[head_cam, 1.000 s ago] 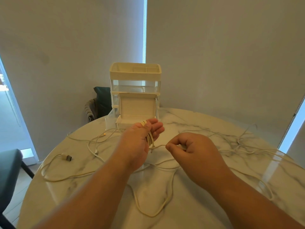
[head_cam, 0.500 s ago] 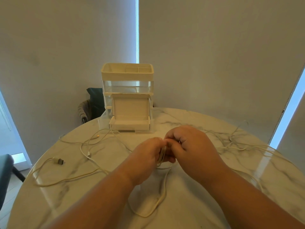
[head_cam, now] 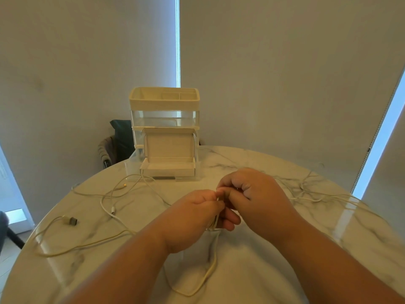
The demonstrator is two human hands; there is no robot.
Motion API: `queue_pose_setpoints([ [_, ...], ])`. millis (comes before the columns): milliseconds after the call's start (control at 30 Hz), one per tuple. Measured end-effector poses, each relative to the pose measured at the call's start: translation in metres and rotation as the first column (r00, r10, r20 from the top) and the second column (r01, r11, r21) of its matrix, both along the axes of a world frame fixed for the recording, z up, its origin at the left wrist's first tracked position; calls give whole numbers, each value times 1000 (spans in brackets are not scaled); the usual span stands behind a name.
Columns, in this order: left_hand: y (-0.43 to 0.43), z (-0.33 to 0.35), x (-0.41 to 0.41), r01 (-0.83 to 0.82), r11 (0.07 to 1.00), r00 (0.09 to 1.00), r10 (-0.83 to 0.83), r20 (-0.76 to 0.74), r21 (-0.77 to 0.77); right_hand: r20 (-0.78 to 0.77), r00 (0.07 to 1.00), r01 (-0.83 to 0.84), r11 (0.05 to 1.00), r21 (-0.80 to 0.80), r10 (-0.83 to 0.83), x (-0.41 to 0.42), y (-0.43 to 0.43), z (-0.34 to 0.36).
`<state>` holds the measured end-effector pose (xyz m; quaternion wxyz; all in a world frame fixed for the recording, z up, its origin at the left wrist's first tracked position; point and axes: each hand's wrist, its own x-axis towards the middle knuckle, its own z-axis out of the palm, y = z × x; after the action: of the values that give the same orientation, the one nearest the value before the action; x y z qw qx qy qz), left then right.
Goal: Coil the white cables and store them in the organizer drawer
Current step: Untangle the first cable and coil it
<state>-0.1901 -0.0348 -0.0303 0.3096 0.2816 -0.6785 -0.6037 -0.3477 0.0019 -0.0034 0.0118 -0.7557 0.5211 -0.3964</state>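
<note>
**A:** Which cable are you working on?

**B:** The one in my left hand. My fingers are curled round a small coil of white cable, just above the desk. My right hand pinches the strand at the top of the coil, and the two hands touch.

**A:** How do you wrap it well?

**B:** I'd make each turn the same size and lay it flat against the others. The loose tail should feed up without kinking (it loops toward me on the marble).

**A:** Is anything in the way?

**B:** More cables sprawl on the left, one with a dark plug, and a tangle lies on the right. I think the tail could snag on them. The organizer stands behind, and its lower drawer looks pulled open.
</note>
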Motion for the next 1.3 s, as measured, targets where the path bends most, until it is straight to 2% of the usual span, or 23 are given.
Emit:
queue_pose_setpoints([
  [167, 5, 1, 1, 39, 999, 999, -37, -34, 30, 118, 992, -44, 998, 49, 38, 0, -3, -2],
  [333, 2, 1, 4, 80, 992, 992, -70, -102, 97, 435, 893, -236, 944, 231, 117, -3, -11, -11],
  [500, 1, 0, 4, 101, 986, 985, -81, -151, 133, 551, 821, -340, 902, 267, 147, -5, -19, -18],
  [733, 1, -1, 1, 53, 988, 989, -32, -145, 143, 564, 807, -360, 903, 236, 174, -2, -20, -22],
  [800, 2, 2, 2, 69, 985, 983, -40, -182, 158, 659, 729, -444, 861, 247, 186, -4, -20, -22],
  [900, 1, 10, 8, 94, 973, 929, -8, -370, 213, 880, 451, -681, 696, 229, 152, -11, -22, -24],
  [933, -2, 12, 11, 98, 966, 902, 15, -431, 238, 902, 409, -722, 654, 225, 141, -11, -22, -25],
  [1067, -9, 14, 22, 197, 941, 807, 3, -591, 274, 878, 446, -737, 626, 253, 170, 11, -16, -32],
  [1200, -12, 12, 25, 269, 913, 767, -10, -641, 308, 917, 392, -745, 611, 269, 74, 23, -10, -31],
  [1300, -12, 11, 25, 307, 897, 762, -31, -647, 319, 917, 398, -757, 574, 311, 29, 24, -7, -25],
])
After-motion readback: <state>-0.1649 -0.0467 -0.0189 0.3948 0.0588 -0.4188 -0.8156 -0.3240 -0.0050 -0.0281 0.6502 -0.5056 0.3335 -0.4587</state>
